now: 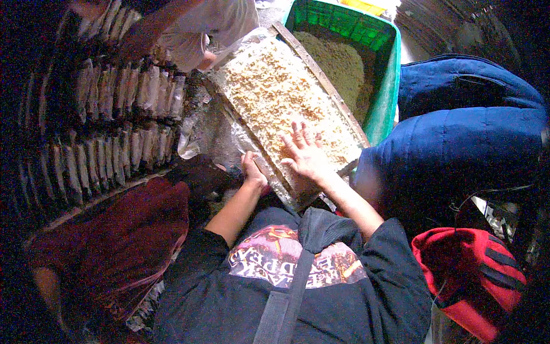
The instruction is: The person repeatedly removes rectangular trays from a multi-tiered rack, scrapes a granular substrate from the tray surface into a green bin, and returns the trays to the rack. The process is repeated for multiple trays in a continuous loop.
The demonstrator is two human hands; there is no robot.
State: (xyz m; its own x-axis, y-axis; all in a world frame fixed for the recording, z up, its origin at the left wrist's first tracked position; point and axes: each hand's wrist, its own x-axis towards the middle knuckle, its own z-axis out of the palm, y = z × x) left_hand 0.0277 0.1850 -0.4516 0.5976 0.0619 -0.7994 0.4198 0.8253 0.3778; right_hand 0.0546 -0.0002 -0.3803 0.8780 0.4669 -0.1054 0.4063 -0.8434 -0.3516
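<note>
Shirt (217, 304) is printed with lettering and a picture. The tray (322, 83) lies just ahead, its left edge gripped by the left hand (252, 172) with curled fingers. The right hand (310, 160) is laid flat, fingers spread, on the crumbs (275, 86), nothing clasped. Most of the tray is covered, yet lumps are seen, so levelling seems unfinished. Beyond, similar crumbs are held in the crate (391, 80); no writing can be read there.
</note>
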